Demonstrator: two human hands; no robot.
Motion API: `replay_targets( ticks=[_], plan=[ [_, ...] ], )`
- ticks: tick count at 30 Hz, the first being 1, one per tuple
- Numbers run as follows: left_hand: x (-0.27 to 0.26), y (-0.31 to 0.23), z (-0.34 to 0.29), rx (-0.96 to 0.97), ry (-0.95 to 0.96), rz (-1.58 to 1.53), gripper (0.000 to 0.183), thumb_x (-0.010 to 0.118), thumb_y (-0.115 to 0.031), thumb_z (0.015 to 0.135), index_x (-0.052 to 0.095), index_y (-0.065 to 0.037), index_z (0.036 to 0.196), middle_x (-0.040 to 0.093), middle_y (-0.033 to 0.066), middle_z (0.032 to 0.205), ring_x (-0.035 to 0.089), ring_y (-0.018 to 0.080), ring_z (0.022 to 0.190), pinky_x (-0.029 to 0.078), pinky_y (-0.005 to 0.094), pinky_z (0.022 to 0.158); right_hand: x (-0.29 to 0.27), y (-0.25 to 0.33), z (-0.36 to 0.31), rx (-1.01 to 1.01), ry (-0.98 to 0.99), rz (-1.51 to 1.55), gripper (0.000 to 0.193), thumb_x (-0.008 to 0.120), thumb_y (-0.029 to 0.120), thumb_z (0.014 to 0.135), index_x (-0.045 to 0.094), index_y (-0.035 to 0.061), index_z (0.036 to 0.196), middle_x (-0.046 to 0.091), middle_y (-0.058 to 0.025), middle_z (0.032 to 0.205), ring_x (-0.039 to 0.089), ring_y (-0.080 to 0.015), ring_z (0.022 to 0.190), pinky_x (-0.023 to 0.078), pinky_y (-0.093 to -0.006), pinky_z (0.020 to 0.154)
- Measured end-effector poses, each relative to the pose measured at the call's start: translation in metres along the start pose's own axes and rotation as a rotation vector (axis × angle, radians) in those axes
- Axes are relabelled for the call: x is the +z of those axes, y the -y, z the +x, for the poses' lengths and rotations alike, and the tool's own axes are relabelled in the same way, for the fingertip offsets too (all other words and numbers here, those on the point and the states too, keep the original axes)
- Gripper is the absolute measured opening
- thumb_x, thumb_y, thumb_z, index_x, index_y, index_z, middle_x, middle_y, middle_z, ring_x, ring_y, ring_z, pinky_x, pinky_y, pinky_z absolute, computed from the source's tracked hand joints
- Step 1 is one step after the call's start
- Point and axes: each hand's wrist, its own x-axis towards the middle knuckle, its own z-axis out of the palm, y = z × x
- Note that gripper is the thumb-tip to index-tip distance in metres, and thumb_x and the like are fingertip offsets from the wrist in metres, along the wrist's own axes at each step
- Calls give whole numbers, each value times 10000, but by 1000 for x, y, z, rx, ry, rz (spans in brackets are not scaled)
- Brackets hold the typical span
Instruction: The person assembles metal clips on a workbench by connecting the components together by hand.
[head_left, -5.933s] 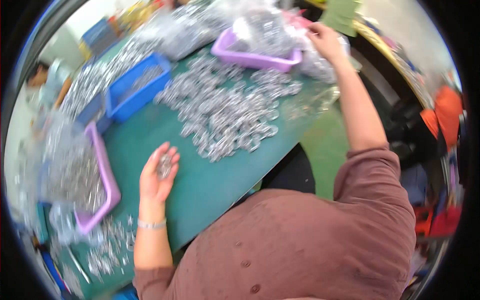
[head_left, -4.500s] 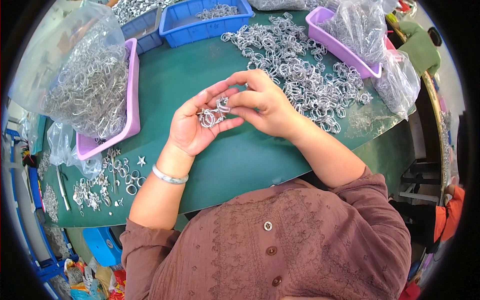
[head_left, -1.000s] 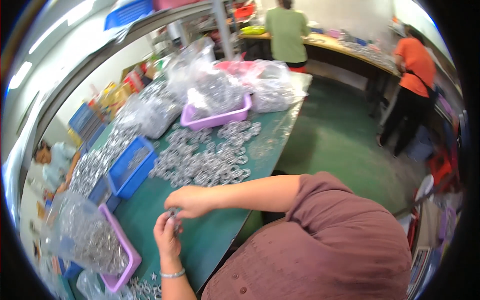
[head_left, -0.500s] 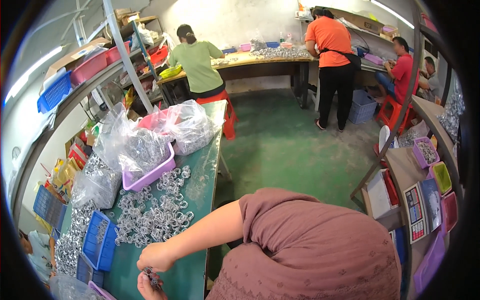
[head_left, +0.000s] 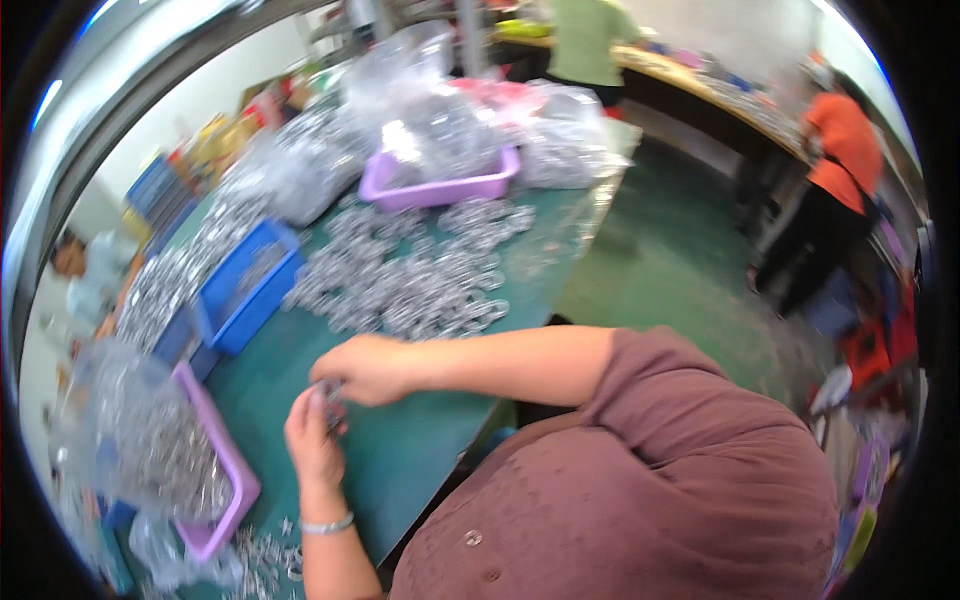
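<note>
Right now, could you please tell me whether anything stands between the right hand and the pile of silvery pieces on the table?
Nothing visible does: only the green tabletop shows between the right hand and the pile of silvery pieces. The blue tray stands left of that gap.

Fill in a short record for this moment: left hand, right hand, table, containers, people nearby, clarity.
left hand: left hand raised over the table, fingers around small metal pieces
right hand: right hand meeting the left at those pieces; exact grip blurred
table: green tabletop, with a loose pile of metal pieces beyond the hands
containers: blue tray; near purple tray and far purple tray, each with a clear bag
people nearby: at least three
clarity: motion blur throughout
</note>
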Motion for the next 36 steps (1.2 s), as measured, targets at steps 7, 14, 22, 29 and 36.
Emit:
replay_targets(
  ticks=[7, 14, 22, 29, 36],
  plan=[
    [-20, 12, 4, -7, -22, -94, 232, 491, -264, 873, 552, -40, 884, 556, 22, 707, 518, 94, 604, 393, 205, 475, 6, -3, 13, -59, 47, 69, 292, 537, 80, 713, 550, 26, 1000, 601, -150, 880, 580, -310, 819, 460, -375, 702],
    [-20, 3, 9, -30, -9, -111, 230, 471, -245, 880, 555, -32, 894, 549, 25, 727, 502, 92, 632, 392, 206, 512, 7, -24, 28, -67, 110, 452, 303, 593, 37, 735, 525, -3, 1028, 591, -84, 754, 575, -146, 685, 467, -271, 628],
    [-28, 5, 12, -94, -24, -364, 267, 453, -256, 888, 567, -23, 953, 560, 31, 766, 524, 107, 677, 405, 219, 528, 13, -29, 36, -16, 103, 591, 302, 596, 10, 748, 522, -12, 1040, 549, -17, 731, 512, -67, 660, 434, -216, 586],
    [-25, 7, 11, -119, -28, -299, 258, 450, -245, 890, 566, -22, 947, 556, 27, 766, 519, 104, 681, 405, 215, 532, 14, -30, 28, 62, 127, 606, 334, 588, 6, 765, 506, -9, 1088, 583, -21, 852, 522, -67, 765, 433, -218, 685],
    [-25, 10, 11, -134, -1, -285, 248, 479, -254, 878, 569, -28, 928, 555, 23, 764, 515, 102, 678, 402, 209, 530, 18, -28, 22, 90, 113, 751, 296, 572, 10, 777, 499, -29, 1061, 583, -30, 810, 539, -75, 745, 443, -214, 683]
  ],
)
